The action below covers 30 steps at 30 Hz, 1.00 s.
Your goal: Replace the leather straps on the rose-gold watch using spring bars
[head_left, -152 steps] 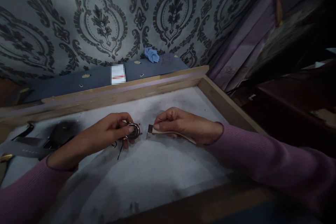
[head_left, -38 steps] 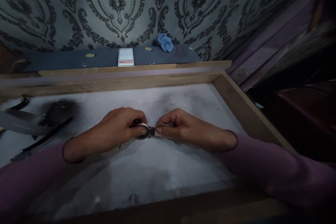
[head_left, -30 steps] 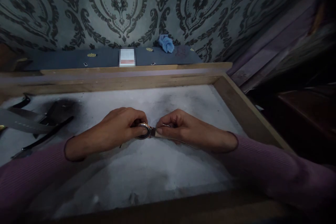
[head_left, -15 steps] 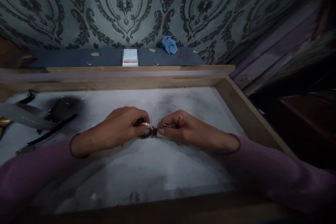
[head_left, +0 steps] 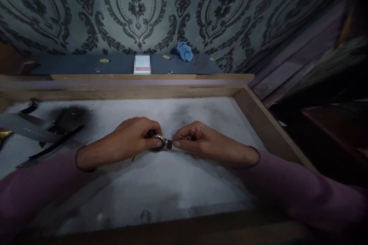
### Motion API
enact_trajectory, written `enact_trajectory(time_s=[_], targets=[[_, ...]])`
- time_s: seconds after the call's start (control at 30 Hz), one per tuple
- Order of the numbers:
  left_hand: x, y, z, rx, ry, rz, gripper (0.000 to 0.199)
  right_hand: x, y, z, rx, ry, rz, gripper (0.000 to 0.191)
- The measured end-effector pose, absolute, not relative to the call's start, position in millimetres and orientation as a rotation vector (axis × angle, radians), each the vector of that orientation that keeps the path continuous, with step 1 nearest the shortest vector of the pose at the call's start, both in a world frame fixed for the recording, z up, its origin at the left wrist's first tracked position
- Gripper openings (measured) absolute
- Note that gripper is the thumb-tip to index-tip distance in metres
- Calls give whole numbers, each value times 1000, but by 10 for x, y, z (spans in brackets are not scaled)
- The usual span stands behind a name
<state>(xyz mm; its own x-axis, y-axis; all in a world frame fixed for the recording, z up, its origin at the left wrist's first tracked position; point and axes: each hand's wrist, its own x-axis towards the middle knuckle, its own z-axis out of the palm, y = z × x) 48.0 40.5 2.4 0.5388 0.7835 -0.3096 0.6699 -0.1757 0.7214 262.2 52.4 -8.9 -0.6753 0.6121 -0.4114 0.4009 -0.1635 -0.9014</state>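
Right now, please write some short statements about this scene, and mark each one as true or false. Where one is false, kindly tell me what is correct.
1. The left hand holds a round watch case. True.
2. The right hand holds nothing. False: it pinches a strap next to the case.
3. A crumpled blue item lies beyond the wooden frame, to the right of the blurred-out white item in the picture. True.
4. The sleeves are yellow. False: they are purple.
5. A black strap lies inside the frame, at the left of the picture. True.
6. The hands are at opposite ends of the frame. False: they are close together.
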Motion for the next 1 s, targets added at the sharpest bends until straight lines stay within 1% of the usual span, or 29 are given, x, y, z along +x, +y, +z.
enact_trajectory(time_s=[0.3, 1.0], targets=[[454, 406, -10, 1936, 1129, 234, 19, 2616, 487, -84, -1181, -1887, 1876, 23], [450, 399, -17, 1908, 1144, 234, 16, 2635, 492, -110, -1144, -1879, 1890, 25]])
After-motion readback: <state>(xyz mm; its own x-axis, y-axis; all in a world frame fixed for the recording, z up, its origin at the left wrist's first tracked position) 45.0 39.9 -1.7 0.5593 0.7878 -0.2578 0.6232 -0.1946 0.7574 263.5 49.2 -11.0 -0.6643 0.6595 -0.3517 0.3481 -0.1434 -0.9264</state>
